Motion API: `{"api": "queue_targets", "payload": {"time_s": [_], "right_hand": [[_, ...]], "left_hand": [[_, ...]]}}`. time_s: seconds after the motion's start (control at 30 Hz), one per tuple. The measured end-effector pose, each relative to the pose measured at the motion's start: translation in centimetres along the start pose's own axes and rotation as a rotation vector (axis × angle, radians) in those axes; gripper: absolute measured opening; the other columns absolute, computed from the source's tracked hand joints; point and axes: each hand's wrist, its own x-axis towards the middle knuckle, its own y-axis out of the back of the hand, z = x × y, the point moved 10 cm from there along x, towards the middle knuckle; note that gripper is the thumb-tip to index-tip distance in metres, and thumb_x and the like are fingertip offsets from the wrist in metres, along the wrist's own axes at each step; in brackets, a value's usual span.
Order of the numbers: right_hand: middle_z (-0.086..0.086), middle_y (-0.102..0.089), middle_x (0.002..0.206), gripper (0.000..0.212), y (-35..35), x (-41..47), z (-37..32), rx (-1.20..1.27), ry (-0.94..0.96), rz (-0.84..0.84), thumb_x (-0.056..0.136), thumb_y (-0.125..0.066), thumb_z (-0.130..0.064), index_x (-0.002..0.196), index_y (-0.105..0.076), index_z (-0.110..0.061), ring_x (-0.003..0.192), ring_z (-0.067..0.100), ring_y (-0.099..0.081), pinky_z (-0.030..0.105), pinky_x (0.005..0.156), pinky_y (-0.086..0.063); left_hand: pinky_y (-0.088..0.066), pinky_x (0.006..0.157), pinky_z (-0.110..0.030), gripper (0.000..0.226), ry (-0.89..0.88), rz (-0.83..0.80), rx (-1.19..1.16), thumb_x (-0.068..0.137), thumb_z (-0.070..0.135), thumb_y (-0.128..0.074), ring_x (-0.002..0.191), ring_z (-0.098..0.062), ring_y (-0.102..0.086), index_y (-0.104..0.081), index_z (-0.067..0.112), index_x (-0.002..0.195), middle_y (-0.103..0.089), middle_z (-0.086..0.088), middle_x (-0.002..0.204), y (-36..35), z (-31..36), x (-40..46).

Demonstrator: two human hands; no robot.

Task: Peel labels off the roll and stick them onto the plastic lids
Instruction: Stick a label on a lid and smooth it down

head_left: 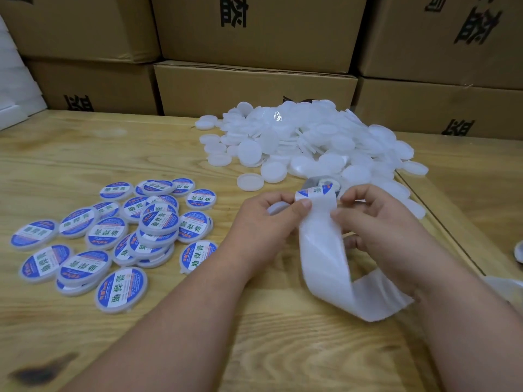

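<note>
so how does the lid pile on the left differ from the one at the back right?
The left lids each carry a blue-and-white printed label; the back-right lids are bare white. The left lids are fewer and lie in a loose spread, a few overlapping; the back-right lids form a bigger, heaped mound. Both groups are round plastic lids on the wooden table.

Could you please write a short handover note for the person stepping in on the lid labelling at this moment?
Left hand: pinches the label at the top of the backing strip, with a lid partly hidden under it.
Right hand: pinches the strip's other edge.
Label roll: on the table, just beyond the hands.
Done: a spread of labelled lids at left.
Left: the heap of plain white lids at the back; finish peeling this label and stick it on.
</note>
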Motion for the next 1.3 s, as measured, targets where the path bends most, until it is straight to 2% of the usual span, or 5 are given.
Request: {"api": "queue_targets", "payload": {"time_s": [0.2, 0.37, 0.53, 0.8, 1.3], "right_hand": [[0.010, -0.078, 0.084, 0.013, 0.6, 0.2, -0.1, 0.006, 0.075, 0.093, 0.090, -0.076, -0.018, 0.082, -0.078, -0.029, 0.074, 0.018, -0.074, 0.035, 0.068, -0.058], [0.019, -0.073, 0.092, 0.006, 1.0, 0.2, -0.6, -0.103, 0.158, 0.143, 0.088, -0.079, -0.022, 0.085, -0.077, -0.026, 0.078, 0.034, -0.068, 0.050, 0.078, -0.059], [0.003, -0.076, 0.087, 0.012, 0.0, 0.0, -0.7, -0.185, 0.198, 0.091, 0.094, -0.072, -0.024, 0.088, -0.079, -0.032, 0.084, 0.027, -0.070, 0.048, 0.080, -0.057], [-0.007, -0.065, 0.067, 0.016, -1.1, -0.1, -0.7, -0.255, 0.228, 0.003, 0.095, -0.068, -0.024, 0.089, -0.077, -0.035, 0.056, 0.007, -0.048, 0.016, 0.050, -0.038], [-0.006, -0.065, 0.067, 0.011, -0.9, 0.0, -0.8, -0.254, 0.233, 0.024, 0.091, -0.074, -0.029, 0.086, -0.078, -0.037, 0.057, 0.006, -0.050, 0.017, 0.049, -0.039]], "left_hand": [[-0.061, 0.077, -0.047, 0.020, 0.027, 0.006, 0.158, 0.077, 0.044, -0.074, 0.080, -0.016, -0.071, -0.073, 0.030, 0.092, -0.076, -0.006, 0.091, -0.4, -0.3, -0.4], [-0.051, 0.073, -0.017, 0.031, -0.213, 0.153, 0.414, 0.079, 0.050, -0.072, 0.081, 0.002, -0.060, -0.057, 0.050, 0.106, -0.062, 0.020, 0.098, 0.4, 2.1, -0.5], [-0.048, 0.088, -0.023, 0.016, -0.515, 0.147, 0.627, 0.089, 0.032, -0.071, 0.101, -0.001, -0.060, -0.075, 0.029, 0.105, -0.068, 0.017, 0.100, -1.1, 4.5, -1.5], [-0.047, 0.079, -0.015, 0.018, -0.404, 0.182, 0.609, 0.084, 0.042, -0.071, 0.088, 0.004, -0.059, -0.076, 0.037, 0.100, -0.069, 0.023, 0.094, -0.2, 4.0, -1.3], [-0.047, 0.077, -0.015, 0.019, -0.357, 0.162, 0.618, 0.080, 0.048, -0.067, 0.084, -0.001, -0.063, -0.076, 0.038, 0.093, -0.072, 0.019, 0.093, -0.4, 4.0, -1.3]]}}
